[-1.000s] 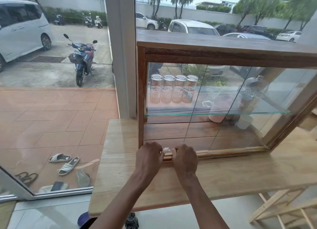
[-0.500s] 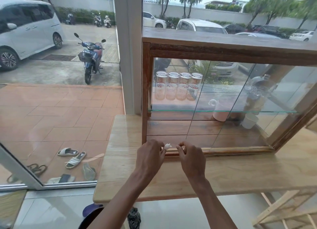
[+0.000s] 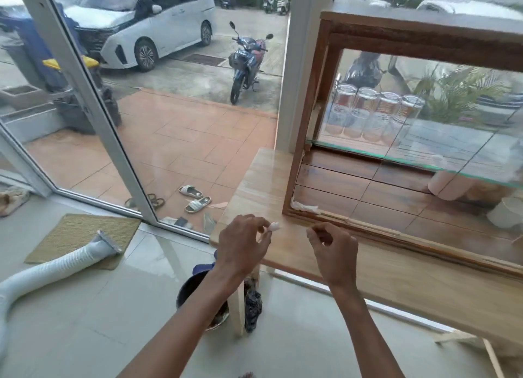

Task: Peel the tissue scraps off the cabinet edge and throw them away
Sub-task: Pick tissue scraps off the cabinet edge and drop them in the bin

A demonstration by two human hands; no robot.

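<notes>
My left hand (image 3: pixel 243 243) pinches a small white tissue scrap (image 3: pixel 274 226) between thumb and fingertips, just off the cabinet's lower left corner. My right hand (image 3: pixel 332 249) hovers beside it with fingers curled; whether it holds a tiny bit I cannot tell. A longer strip of white tissue (image 3: pixel 304 207) still clings to the bottom rail of the wooden glass-front cabinet (image 3: pixel 311 114) at its left corner. Below my left forearm a dark round bin (image 3: pixel 195 290) stands on the floor.
The cabinet stands on a light wooden counter (image 3: pixel 263 177); glasses (image 3: pixel 373 114) line its glass shelf. A dark bag (image 3: pixel 252 304) hangs by the counter leg. A white corrugated hose (image 3: pixel 53 267) lies on the tiled floor over a woven mat (image 3: pixel 76 230). Glass walls stand on the left.
Both hands have pulled back from the cabinet's bottom rail, the left carrying a tissue scrap. The view has swung left and down, showing the floor and bin.
</notes>
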